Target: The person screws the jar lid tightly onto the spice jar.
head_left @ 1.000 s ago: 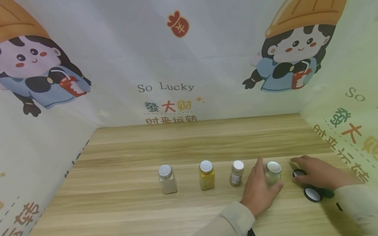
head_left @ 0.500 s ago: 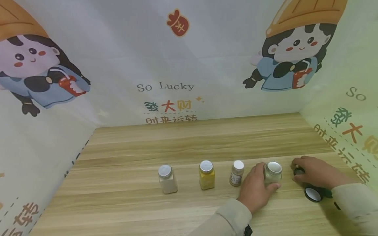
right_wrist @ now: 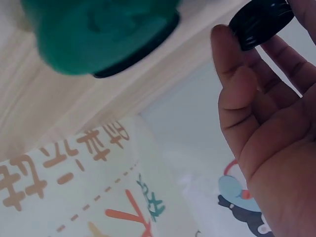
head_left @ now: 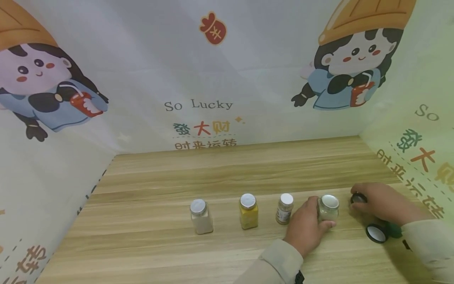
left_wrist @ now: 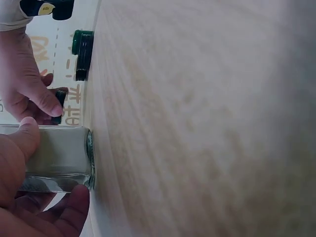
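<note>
My left hand (head_left: 306, 227) holds a squarish glass jar (head_left: 328, 213) with pale contents, which stands upright on the table. Seen from the left wrist, the thumb and fingers close around the sides of this jar (left_wrist: 61, 150). To its right, my right hand (head_left: 384, 203) pinches a black lid (head_left: 359, 198), raised a little off the tabletop. The right wrist view shows the ribbed edge of that lid (right_wrist: 261, 22) between the fingertips. Just below the right hand lie a black ring-shaped lid with a white inside (head_left: 376, 233) and a green object (head_left: 393, 229), partly hidden by the sleeve.
Left of the left hand stand a small bottle with a white cap (head_left: 284, 209), a jar of yellow contents (head_left: 248, 212) and a jar of pale contents (head_left: 201, 217), in a loose row. A printed cloth (head_left: 266, 118) encloses the wooden table (head_left: 152, 252) at the back and sides.
My left hand's fingers have closed around the glass jar. My right hand has taken hold of the black lid and lifted it slightly from the table.
</note>
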The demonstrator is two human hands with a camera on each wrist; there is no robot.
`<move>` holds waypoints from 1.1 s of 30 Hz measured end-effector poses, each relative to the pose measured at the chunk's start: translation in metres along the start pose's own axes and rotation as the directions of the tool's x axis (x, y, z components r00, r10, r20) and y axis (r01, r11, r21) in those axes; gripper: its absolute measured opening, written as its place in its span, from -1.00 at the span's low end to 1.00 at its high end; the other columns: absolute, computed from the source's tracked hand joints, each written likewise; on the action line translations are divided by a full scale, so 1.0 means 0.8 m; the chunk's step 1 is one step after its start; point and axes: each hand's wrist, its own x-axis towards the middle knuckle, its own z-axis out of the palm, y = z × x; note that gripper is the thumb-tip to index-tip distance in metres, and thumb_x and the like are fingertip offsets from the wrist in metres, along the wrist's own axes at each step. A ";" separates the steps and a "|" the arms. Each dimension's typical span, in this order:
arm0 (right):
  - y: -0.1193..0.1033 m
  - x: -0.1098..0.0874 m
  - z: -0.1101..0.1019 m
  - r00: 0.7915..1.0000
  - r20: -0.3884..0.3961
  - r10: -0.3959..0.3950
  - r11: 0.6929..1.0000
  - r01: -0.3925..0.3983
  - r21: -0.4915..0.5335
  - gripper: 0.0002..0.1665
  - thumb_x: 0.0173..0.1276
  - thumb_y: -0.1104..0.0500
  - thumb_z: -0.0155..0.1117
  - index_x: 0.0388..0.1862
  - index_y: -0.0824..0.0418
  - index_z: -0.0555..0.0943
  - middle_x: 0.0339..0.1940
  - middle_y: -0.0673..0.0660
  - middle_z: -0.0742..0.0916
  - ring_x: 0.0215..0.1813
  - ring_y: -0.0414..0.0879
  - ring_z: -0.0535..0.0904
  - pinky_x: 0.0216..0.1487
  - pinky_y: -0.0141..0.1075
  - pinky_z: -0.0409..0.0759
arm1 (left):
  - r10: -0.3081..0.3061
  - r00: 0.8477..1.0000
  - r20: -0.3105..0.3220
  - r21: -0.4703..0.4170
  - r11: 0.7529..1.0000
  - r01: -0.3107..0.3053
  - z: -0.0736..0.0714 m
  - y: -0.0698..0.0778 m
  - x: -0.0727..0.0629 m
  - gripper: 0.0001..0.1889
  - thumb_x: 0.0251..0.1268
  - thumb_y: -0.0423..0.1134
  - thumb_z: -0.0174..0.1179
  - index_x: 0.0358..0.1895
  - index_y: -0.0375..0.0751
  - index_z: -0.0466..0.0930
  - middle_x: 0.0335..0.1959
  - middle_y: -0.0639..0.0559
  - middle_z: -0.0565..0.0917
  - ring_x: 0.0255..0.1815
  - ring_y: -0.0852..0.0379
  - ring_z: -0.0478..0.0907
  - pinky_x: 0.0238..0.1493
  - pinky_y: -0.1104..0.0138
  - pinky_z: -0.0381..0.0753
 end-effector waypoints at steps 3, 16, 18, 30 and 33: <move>-0.007 0.002 -0.007 1.000 -0.002 -0.002 1.000 0.002 -0.002 -0.61 0.14 0.12 0.53 -0.13 0.31 0.65 -0.29 0.13 0.73 -0.28 0.05 0.65 -0.24 0.05 0.60 | -0.006 1.000 0.002 0.001 1.000 0.006 0.000 0.000 0.001 -0.46 0.10 0.06 0.43 0.09 -0.03 0.48 -0.13 0.16 0.67 -0.11 0.29 0.61 -0.13 0.45 0.56; -0.041 0.017 -0.036 0.997 -0.066 -0.038 0.999 0.037 -0.008 -0.62 0.24 0.06 0.48 -0.06 0.23 0.64 -0.23 0.08 0.71 -0.27 -0.07 0.61 -0.25 -0.04 0.59 | -0.009 1.000 0.014 0.019 1.000 0.009 -0.001 -0.001 0.001 -0.49 0.08 0.08 0.44 0.03 -0.01 0.48 -0.20 0.19 0.68 -0.22 0.32 0.61 -0.27 0.45 0.54; -0.048 0.017 -0.041 0.996 -0.076 -0.045 0.999 0.047 0.014 -0.63 0.26 0.06 0.46 -0.05 0.24 0.65 -0.20 0.07 0.71 -0.23 -0.07 0.61 -0.22 -0.05 0.60 | -0.005 1.000 0.009 0.022 1.000 0.005 -0.001 -0.002 0.001 -0.49 0.08 0.08 0.44 0.03 -0.01 0.48 -0.22 0.18 0.68 -0.24 0.32 0.60 -0.29 0.44 0.54; -0.088 0.020 -0.060 0.983 -0.142 -0.118 0.992 0.123 0.022 -0.62 0.20 0.15 0.51 -0.04 0.16 0.60 -0.23 -0.05 0.67 -0.28 -0.23 0.59 -0.30 -0.19 0.60 | 0.006 1.000 0.029 0.031 0.999 -0.007 -0.003 -0.003 0.001 -0.48 0.13 0.08 0.41 0.09 -0.02 0.46 -0.18 0.20 0.67 -0.24 0.35 0.59 -0.30 0.46 0.52; -0.094 0.022 -0.060 0.978 -0.143 -0.151 0.987 0.157 0.036 -0.60 0.19 0.16 0.52 -0.03 0.19 0.59 -0.24 -0.07 0.67 -0.27 -0.23 0.60 -0.29 -0.18 0.60 | 0.011 0.999 0.031 0.045 0.999 -0.012 -0.003 -0.004 0.001 -0.47 0.14 0.09 0.40 0.10 -0.01 0.46 -0.15 0.22 0.66 -0.23 0.37 0.59 -0.31 0.47 0.52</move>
